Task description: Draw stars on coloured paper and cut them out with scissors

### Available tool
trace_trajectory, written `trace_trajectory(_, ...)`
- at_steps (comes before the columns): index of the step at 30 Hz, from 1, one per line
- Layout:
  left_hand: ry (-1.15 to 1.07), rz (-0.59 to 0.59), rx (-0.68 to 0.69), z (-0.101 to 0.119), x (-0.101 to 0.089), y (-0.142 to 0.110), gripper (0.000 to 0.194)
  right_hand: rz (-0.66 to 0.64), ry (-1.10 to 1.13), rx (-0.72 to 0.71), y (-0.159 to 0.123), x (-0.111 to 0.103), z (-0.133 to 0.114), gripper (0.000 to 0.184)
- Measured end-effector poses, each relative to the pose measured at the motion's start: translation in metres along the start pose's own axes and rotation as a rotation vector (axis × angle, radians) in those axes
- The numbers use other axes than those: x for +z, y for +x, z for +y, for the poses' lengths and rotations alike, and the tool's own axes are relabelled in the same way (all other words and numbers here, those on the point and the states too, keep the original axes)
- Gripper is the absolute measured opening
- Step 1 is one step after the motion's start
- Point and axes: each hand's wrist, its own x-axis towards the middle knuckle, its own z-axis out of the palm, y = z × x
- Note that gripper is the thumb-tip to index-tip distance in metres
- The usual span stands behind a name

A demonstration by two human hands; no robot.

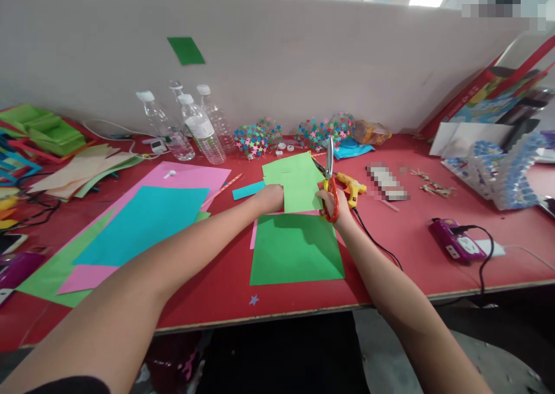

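A light green sheet of paper (299, 180) is held up over the middle of the table. My left hand (273, 197) grips it at its left edge, the fingers mostly hidden behind the sheet. My right hand (340, 206) is closed around the red handles of a pair of scissors (330, 162), whose blades point up and away from me. Its thumb side is at the sheet's lower right edge; whether it also pinches the paper I cannot tell. Below both hands lies a darker green sheet (297, 255), over a pink one that peeks out at its edges.
Left of me, blue (147, 220) and pink sheets (191, 177) overlap, with a pencil (225, 187) alongside. Plastic bottles (202, 128) stand at the back. A yellow glue gun (353, 188) with a black cord lies on the right, before a purple power strip (457, 243).
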Motion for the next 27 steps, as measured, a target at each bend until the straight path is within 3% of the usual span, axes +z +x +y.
trace_trajectory(10, 0.048, 0.147, -0.082, 0.000, 0.005, -0.002, 0.036, 0.028, 0.043, -0.007, 0.001, 0.001, 0.001, 0.015)
trace_trajectory(16, 0.096, 0.457, -0.154, -0.033, -0.033, -0.016, 0.031, 0.042, 0.109, -0.046, -0.004, 0.002, 0.000, 0.014)
trace_trajectory(19, 0.120, 0.625, -0.292, -0.056, -0.063, -0.049, 0.028, 0.048, 0.139, -0.069, -0.005, 0.002, -0.001, 0.015)
trace_trajectory(22, 0.136, 0.741, -0.401, -0.068, -0.085, -0.109, 0.041, 0.044, 0.158, -0.082, -0.005, 0.001, 0.000, 0.015)
trace_trajectory(24, 0.144, 0.786, -0.464, -0.069, -0.088, -0.154, 0.045, 0.037, 0.167, -0.083, -0.004, 0.001, 0.001, 0.016)
trace_trajectory(27, 0.119, 0.734, -0.534, -0.063, -0.068, -0.208, 0.048, 0.030, 0.170, -0.075, -0.003, 0.003, 0.004, 0.018)
